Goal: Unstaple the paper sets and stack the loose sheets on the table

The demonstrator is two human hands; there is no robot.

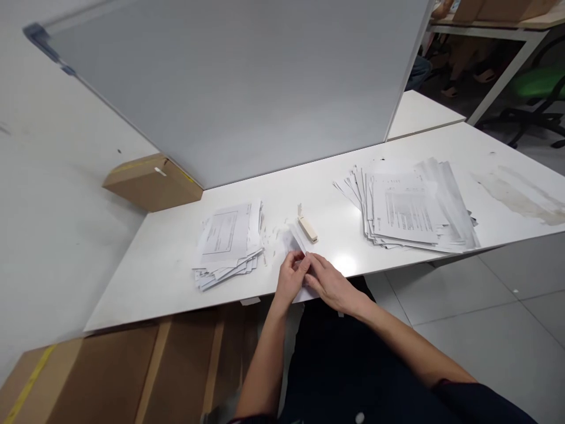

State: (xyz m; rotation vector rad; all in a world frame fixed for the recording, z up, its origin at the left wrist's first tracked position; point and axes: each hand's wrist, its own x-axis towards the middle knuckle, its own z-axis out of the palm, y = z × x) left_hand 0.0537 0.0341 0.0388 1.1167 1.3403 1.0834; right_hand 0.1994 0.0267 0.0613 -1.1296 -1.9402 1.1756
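Note:
My left hand (pixel 290 277) and my right hand (pixel 329 281) meet at the front edge of the white table (pixel 168 265). Both pinch a sheet of white paper (pixel 295 241) that lies between them, fingers closed on its near end. Just beyond the paper lies a small beige staple remover (pixel 307 228). A stack of printed sheets (pixel 229 244) rests to the left of my hands. A larger fanned pile of printed papers (pixel 408 206) lies to the right. Small paper scraps (pixel 271 235) are scattered between the left stack and the staple remover.
A large grey board (pixel 238 88) stands tilted at the table's back. A cardboard box (pixel 152 182) sits behind the table's left corner, and flat cardboard (pixel 110 377) lies under the near edge. A second table and a green chair (pixel 536 82) stand far right.

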